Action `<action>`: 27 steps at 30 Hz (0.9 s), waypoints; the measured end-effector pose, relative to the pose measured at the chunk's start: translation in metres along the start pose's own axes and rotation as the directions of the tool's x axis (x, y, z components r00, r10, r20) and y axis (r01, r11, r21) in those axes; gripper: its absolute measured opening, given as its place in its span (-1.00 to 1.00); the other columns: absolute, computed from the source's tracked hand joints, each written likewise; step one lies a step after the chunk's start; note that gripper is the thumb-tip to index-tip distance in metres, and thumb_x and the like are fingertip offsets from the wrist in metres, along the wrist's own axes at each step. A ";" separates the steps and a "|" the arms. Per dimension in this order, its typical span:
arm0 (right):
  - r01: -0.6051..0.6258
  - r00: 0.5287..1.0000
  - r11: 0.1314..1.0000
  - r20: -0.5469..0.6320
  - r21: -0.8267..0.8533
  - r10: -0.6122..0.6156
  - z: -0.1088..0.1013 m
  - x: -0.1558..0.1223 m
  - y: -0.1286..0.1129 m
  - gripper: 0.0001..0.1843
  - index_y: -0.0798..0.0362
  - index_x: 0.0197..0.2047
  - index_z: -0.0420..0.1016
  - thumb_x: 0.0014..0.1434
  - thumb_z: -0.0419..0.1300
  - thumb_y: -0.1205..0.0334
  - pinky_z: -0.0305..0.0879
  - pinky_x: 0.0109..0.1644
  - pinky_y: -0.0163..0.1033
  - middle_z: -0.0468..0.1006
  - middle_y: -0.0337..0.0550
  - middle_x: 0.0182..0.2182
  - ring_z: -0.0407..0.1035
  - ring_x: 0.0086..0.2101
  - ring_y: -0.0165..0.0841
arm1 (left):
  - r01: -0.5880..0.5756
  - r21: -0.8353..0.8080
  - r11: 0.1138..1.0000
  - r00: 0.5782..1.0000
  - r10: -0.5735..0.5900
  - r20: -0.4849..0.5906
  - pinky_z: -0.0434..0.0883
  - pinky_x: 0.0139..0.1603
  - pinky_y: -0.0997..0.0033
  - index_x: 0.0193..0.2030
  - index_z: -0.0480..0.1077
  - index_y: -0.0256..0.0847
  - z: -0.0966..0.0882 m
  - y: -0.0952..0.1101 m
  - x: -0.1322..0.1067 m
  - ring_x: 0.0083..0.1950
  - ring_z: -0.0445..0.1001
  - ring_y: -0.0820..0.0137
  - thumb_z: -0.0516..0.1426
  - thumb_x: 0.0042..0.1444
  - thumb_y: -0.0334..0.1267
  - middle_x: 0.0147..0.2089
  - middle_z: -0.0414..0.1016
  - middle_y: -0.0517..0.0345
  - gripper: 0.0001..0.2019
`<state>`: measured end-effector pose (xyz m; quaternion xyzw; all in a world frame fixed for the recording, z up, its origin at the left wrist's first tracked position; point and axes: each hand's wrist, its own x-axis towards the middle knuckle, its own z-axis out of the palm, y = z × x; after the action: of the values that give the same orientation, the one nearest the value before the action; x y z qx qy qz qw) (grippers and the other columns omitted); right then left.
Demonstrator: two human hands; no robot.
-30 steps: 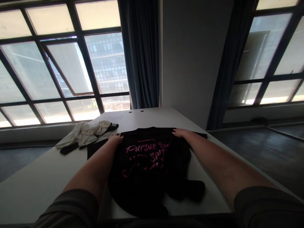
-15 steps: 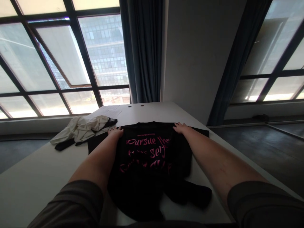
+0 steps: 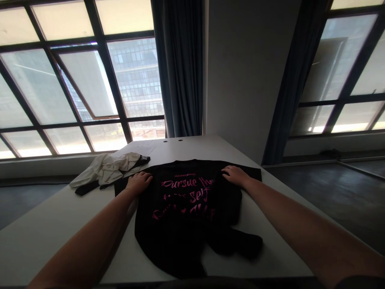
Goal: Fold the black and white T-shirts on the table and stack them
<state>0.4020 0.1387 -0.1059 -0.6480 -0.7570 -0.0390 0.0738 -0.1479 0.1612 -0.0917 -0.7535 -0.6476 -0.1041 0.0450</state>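
A black long-sleeved shirt [image 3: 180,245] with pink lettering lies spread on the white table [image 3: 99,224], its collar edge at the far side and a sleeve bent toward the near right. My left hand [image 3: 139,182] rests on the left shoulder area, fingers stretched over the cloth. On the right shoulder area lies my right hand [image 3: 235,175], palm down with its fingers apart. Neither hand visibly grips the fabric. The lower part of the shirt is dark and its folds are hard to make out.
A crumpled white garment with black parts [image 3: 105,166] lies at the table's left edge. Two dark round holes mark the far tabletop. Behind stand a blue curtain [image 3: 183,72], a grey pillar [image 3: 240,72] and large windows, one pane tilted open.
Both hands have come back slightly from the shirt's top edge toward me and lie lower on the shoulders. The camera view has tilted up a little. The shirt keeps nearly the same shape.
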 end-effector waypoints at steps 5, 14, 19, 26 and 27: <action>0.034 0.999 0.998 -0.035 -0.056 -0.036 -0.019 -0.020 -0.020 -0.54 -0.05 0.18 0.60 0.36 0.09 -0.01 0.28 0.25 0.09 0.51 0.05 0.20 0.38 0.17 -0.01 | -0.049 -0.069 0.996 0.993 0.057 0.107 0.38 0.28 0.14 0.30 0.50 0.10 0.000 -0.019 -0.038 0.32 0.45 0.03 0.10 0.29 0.17 0.36 0.46 0.08 -0.48; 0.058 0.996 0.987 0.072 -0.151 -0.048 -0.022 -0.039 -0.066 -0.59 0.03 0.20 0.48 0.40 0.05 0.08 0.41 0.02 0.01 0.59 0.16 0.08 0.51 0.04 0.03 | -0.011 0.031 0.999 0.973 0.004 0.231 0.46 0.01 0.23 0.08 0.50 -0.13 -0.018 -0.015 -0.048 0.04 0.62 0.06 0.15 0.29 0.06 0.00 0.66 -0.05 -0.62; 0.056 0.995 0.991 0.086 -0.120 -0.046 -0.021 -0.038 -0.072 -0.67 0.04 0.11 0.49 0.41 -0.01 0.22 0.39 0.00 -0.09 0.61 0.10 0.06 0.54 0.01 -0.09 | -0.048 0.049 0.998 0.970 0.034 0.239 0.46 0.00 0.24 0.06 0.47 -0.11 -0.018 -0.005 -0.047 0.05 0.62 0.09 0.11 0.31 -0.12 0.02 0.64 -0.01 -0.73; 0.031 0.997 0.995 0.074 -0.095 -0.023 -0.023 -0.038 -0.073 -0.70 0.06 0.06 0.49 0.43 -0.01 0.21 0.35 -0.03 -0.10 0.61 0.11 0.04 0.54 -0.01 -0.08 | 0.006 0.075 0.997 0.984 -0.019 0.178 0.46 0.11 0.10 0.13 0.45 -0.13 -0.019 -0.003 -0.050 0.13 0.57 0.03 0.05 0.35 -0.14 0.15 0.53 -0.14 -0.69; 0.030 0.997 0.996 0.074 -0.089 -0.023 -0.023 -0.038 -0.073 -0.71 0.05 0.05 0.49 0.42 0.00 0.21 0.34 -0.04 -0.12 0.61 0.11 0.04 0.54 -0.02 -0.09 | 0.013 0.077 0.997 0.985 -0.026 0.169 0.45 0.12 0.09 0.14 0.45 -0.13 -0.019 -0.002 -0.051 0.13 0.57 0.02 0.05 0.35 -0.14 0.14 0.53 -0.14 -0.68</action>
<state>0.3374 0.0864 -0.0863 -0.6416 -0.7652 -0.0501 0.0163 -0.1593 0.1083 -0.0844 -0.7509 -0.6600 -0.0151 0.0171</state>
